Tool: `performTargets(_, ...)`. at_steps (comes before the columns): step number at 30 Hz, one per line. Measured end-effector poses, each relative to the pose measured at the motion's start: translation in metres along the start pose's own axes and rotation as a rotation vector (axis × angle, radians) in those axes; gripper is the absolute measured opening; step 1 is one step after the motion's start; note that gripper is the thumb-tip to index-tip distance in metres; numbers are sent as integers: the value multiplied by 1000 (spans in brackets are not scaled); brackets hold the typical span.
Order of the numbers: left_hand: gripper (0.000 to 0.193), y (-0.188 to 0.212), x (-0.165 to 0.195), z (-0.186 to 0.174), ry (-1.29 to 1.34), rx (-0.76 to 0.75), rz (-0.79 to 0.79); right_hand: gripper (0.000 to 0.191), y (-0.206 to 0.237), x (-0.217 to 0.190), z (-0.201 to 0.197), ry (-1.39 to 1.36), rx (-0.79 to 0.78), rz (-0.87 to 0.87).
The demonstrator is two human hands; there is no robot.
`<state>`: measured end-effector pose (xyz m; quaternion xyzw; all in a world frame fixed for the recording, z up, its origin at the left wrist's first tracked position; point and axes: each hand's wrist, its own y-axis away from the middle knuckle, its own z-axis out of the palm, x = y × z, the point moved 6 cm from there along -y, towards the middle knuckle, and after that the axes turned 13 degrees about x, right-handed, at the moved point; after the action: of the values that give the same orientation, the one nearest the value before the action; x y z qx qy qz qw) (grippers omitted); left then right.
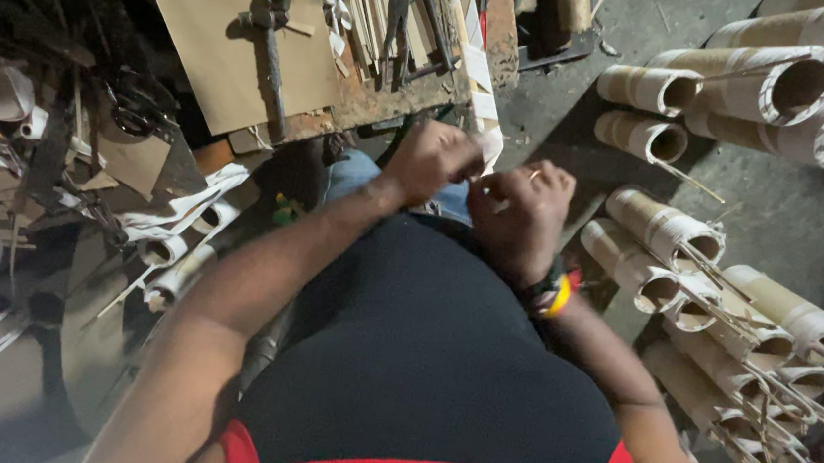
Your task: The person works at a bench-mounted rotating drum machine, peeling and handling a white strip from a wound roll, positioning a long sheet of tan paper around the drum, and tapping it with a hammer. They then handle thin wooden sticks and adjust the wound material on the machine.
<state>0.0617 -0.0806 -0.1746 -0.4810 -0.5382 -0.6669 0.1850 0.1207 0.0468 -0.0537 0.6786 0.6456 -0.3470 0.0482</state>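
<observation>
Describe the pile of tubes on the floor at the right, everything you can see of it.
The tubes are tan cylinders that look like cardboard or bamboo, hollow, with open ends towards the camera and pale bands wrapped around them near the rims. They lie on their sides on the grey floor, in a loose group at upper right and a tighter heap at lower right. Thin pale sticks poke from or lie across several. Neither hand touches them.
</observation>
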Motion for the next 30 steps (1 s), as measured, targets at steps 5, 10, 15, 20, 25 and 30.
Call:
performTargets(5, 33, 2, 48, -3, -312, 56, 85, 16, 6, -7, 7, -59, 36, 55)
performTargets(10, 20, 1, 31, -2, -342, -1, 120, 13, 11, -12, 8, -89, -61, 0)
performTargets(15, 21, 3, -23, 6, -208, -58, 249, 12, 9, 5, -10, -179, -26, 8)
performTargets(20, 37, -15, -68, 34, 495, -392, 270, 29, 1, 61, 23, -634, -350, 225)
performTargets(25, 28, -47, -98, 71, 615, -503, -153, 24, 3, 95, 77, -1112, -900, 466)
performTargets(30, 28, -48, -90, 72, 184, -395, -123, 15, -10, 98, 66, -900, -823, 428)
